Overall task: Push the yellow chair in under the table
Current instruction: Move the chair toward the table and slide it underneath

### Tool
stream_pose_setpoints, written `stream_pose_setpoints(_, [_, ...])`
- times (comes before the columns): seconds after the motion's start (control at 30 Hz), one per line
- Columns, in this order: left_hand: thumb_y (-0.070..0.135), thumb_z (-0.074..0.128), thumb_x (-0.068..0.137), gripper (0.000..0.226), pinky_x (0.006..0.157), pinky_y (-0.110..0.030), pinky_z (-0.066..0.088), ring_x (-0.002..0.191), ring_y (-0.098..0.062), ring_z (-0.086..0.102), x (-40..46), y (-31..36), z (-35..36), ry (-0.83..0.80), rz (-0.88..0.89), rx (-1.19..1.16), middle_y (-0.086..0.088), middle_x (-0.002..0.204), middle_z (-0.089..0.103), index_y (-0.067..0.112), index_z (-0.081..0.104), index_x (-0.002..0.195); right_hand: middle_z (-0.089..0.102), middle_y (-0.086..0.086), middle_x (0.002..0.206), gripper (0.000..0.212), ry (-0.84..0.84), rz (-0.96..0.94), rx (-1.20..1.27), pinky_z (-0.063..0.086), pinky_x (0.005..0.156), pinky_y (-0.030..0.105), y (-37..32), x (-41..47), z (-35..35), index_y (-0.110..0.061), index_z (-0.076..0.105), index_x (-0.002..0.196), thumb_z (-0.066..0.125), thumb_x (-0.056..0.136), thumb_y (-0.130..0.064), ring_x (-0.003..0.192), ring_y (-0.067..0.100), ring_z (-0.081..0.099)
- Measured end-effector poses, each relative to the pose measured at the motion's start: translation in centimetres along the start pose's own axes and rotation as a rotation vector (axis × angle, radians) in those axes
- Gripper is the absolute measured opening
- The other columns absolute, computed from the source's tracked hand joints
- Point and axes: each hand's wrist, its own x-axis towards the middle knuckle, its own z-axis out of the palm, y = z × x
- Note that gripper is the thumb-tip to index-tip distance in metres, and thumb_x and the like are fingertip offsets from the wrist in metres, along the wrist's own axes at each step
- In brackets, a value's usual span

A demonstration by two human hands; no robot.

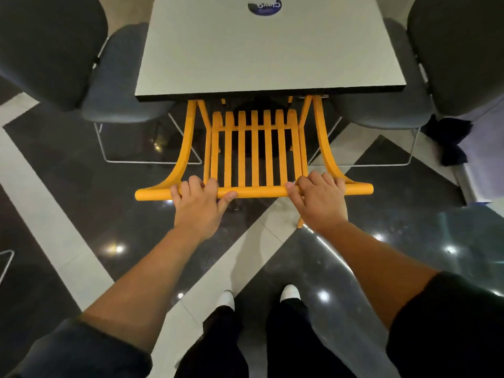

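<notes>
Fingers [191, 184] of the left hand [200, 207] curl over the round top rail of the yellow chair [253, 148], thumb tucked under it; the right hand [319, 199] is clamped on the same rail just beside the right-hand corner. The chair stands straight ahead, its seat hidden beneath the pale surface [218, 64], its slatted back and curved arm supports showing in front of the dark edge.

Risks, as I judge them: the arm supports meet the underside right at the edge, so a further shove could jam or scrape them. An uneven push from the two hands could swing the chair into the grey padded chairs [120, 85] close on either side. The glossy dark-and-pale tiled floor [81, 165] looks slick, so the legs may skid suddenly.

The chair looks rigid, smooth-painted and slatted with a cylindrical rail; the top is matte and flat with a thick black edge, bearing a round blue sticker [264, 6].
</notes>
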Motion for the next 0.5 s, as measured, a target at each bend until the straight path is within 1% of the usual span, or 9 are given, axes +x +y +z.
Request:
stream_pose_setpoints(0.1, [0.068, 0.022, 0.099, 0.071, 0.102, -0.064, 0.035, 0.097, -0.038, 0.052, 1.3, 0.6, 0.2, 0.002, 0.003, 0.0, -0.018, 0.103, 0.055, 0.011, 0.062, 0.109, 0.055, -0.007, 0.086, 0.059, 0.026, 0.0, -0.027, 0.039, 0.094, 0.047, 0.8, 1.1, 0.2, -0.027, 0.065, 0.089, 0.02, 0.107, -0.06, 0.088, 0.019, 0.053])
stream_pose_setpoints(0.2, [0.068, 0.02, 0.099, 0.073, 0.104, -0.065, 0.033, 0.099, -0.04, 0.052, 2.4, 0.8, 0.2, -0.001, 0.005, -0.003, -0.019, 0.104, 0.056, 0.01, 0.062, 0.11, 0.055, -0.006, 0.084, 0.059, 0.046, -0.004, -0.045, 0.037, 0.09, 0.045, 1.1, 2.1, 0.3, -0.026, 0.064, 0.087, 0.02, 0.107, -0.06, 0.085, 0.019, 0.052])
stream_pose_setpoints(0.37, [0.07, 0.015, 0.098, 0.076, 0.104, -0.068, 0.031, 0.1, -0.042, 0.051, 4.1, 1.3, 0.1, -0.008, 0.018, -0.014, -0.02, 0.105, 0.056, 0.01, 0.061, 0.109, 0.055, -0.006, 0.083, 0.051, 0.04, -0.009, -0.019, 0.035, 0.092, 0.046, 2.0, 3.7, -0.1, -0.025, 0.065, 0.086, 0.03, 0.107, -0.057, 0.085, 0.021, 0.052])
stream_pose_setpoints(0.5, [0.07, 0.017, 0.098, 0.074, 0.105, -0.068, 0.03, 0.101, -0.042, 0.051, 5.4, 1.6, 0.2, -0.014, 0.021, -0.015, -0.02, 0.107, 0.055, 0.011, 0.061, 0.111, 0.056, -0.005, 0.085, 0.052, 0.004, -0.003, -0.014, 0.035, 0.094, 0.046, 2.3, 4.8, -0.6, -0.024, 0.066, 0.089, 0.03, 0.106, -0.057, 0.088, 0.022, 0.053])
